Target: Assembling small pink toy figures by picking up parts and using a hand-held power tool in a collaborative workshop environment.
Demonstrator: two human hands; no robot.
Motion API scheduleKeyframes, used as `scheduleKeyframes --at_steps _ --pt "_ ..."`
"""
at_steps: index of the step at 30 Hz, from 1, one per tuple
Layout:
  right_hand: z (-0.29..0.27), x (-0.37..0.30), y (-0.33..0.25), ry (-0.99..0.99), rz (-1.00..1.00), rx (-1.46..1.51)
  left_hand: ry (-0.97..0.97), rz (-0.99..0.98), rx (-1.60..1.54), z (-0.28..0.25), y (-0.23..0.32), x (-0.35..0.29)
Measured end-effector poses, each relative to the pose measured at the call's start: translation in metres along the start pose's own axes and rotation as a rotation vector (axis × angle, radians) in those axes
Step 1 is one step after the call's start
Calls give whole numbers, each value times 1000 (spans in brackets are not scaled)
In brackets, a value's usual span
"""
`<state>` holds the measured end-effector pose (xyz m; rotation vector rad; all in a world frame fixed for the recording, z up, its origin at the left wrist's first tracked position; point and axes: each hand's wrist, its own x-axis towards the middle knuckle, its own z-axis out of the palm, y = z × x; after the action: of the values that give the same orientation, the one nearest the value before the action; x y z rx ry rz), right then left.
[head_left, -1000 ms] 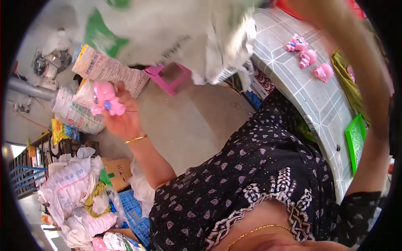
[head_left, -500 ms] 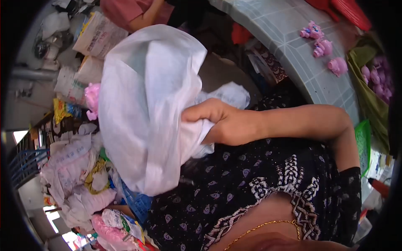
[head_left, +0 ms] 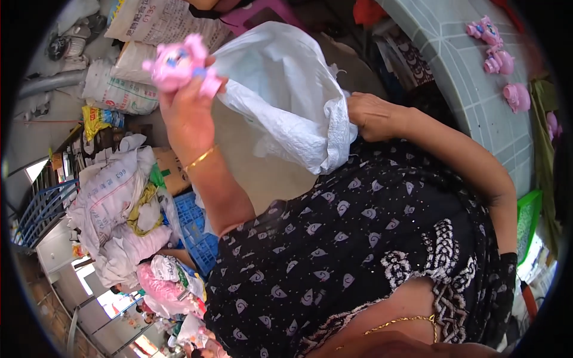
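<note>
Raised at the upper left, my left hand point(head_left: 190, 116) has its fingers closed around a pink toy figure point(head_left: 179, 64) with blue details. The toy is slightly blurred and held clear of the sack. A white woven sack point(head_left: 286, 119) hangs to the right of that hand, its wide mouth facing up. My right hand point(head_left: 373, 116) grips the sack's gathered rim in a fist. The inside of the sack shows only in part, and its contents cannot be made out.
A grey tiled table point(head_left: 441, 36) curves along the right, with several pink toy pieces point(head_left: 516, 97) on it. A green basket point(head_left: 528, 224) stands by its near end. Piled white sacks point(head_left: 113, 209) and a blue plastic crate point(head_left: 197, 232) lie at the left.
My left hand has come into view with the pink toy, which was partly behind the sack. My right hand has moved right and up, and the sack has swung right with its mouth wider.
</note>
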<state>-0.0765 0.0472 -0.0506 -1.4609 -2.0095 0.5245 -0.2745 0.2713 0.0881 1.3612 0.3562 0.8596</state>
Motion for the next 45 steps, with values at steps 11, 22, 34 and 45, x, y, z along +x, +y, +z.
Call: scheduleKeyframes --at_steps 11,22,34,45 --pt "-2 -29 -4 -78 792 1113 -324 -636 531 -21 -246 -35" --pt "-7 11 0 688 678 1044 -592 -513 1058 28 -234 -68" --pt "-95 -34 -58 1184 197 800 -57 -9 2034 -85 -29 70" --pt "-24 -102 -36 970 626 681 -530 105 1690 -81 -205 88"
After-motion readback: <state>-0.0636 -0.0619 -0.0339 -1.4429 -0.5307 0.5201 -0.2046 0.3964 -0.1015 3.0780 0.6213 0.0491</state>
